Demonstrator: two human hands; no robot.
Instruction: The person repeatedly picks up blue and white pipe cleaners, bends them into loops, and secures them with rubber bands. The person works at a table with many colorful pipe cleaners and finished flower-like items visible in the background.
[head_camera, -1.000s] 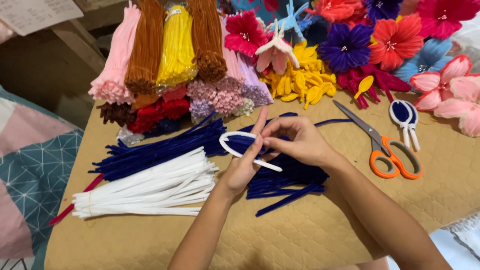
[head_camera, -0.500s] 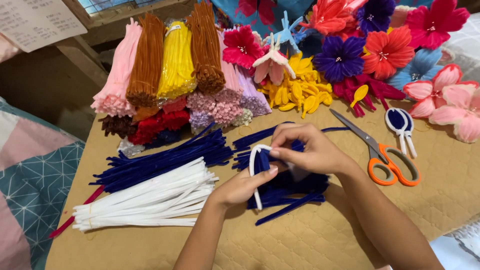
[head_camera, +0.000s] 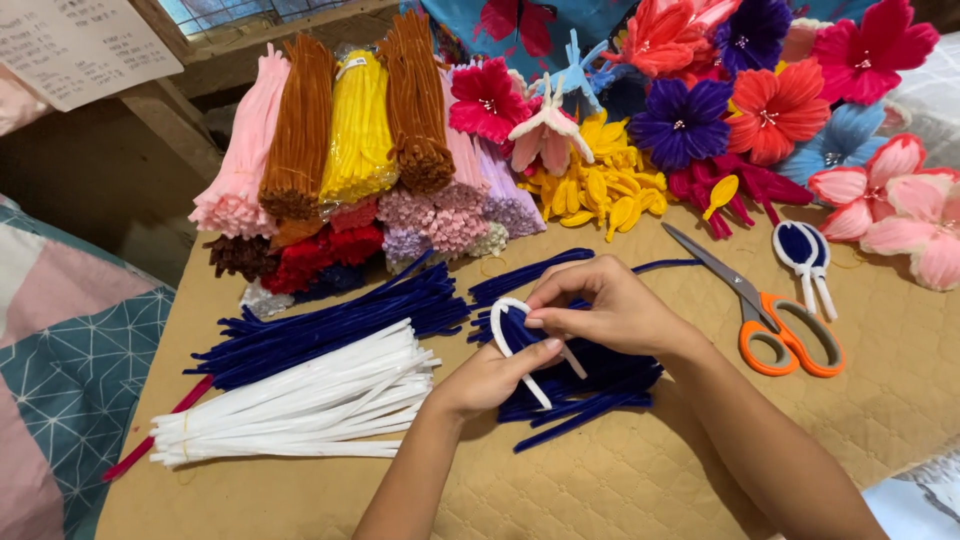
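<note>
My left hand (head_camera: 492, 378) and my right hand (head_camera: 604, 308) meet over a heap of dark blue pipe cleaners (head_camera: 590, 380). Together they pinch a white pipe cleaner (head_camera: 502, 312) bent into a narrow loop around a folded blue piece; its two white ends cross and stick out below my fingers. Left of my hands lies a bundle of white pipe cleaners (head_camera: 300, 400), and behind that a bundle of dark blue pipe cleaners (head_camera: 330, 325).
Orange-handled scissors (head_camera: 770, 320) lie to the right, beside two finished blue-and-white petals (head_camera: 803, 252). Pink, brown, yellow and red pipe-cleaner bundles (head_camera: 340, 150) and many finished flowers (head_camera: 760, 100) crowd the back of the tan quilted table (head_camera: 650, 480). A patterned cloth (head_camera: 70, 350) lies at left.
The wide white loop held up a second ago has been squeezed narrow around the blue piece and lowered onto the blue heap. The view has shifted slightly.
</note>
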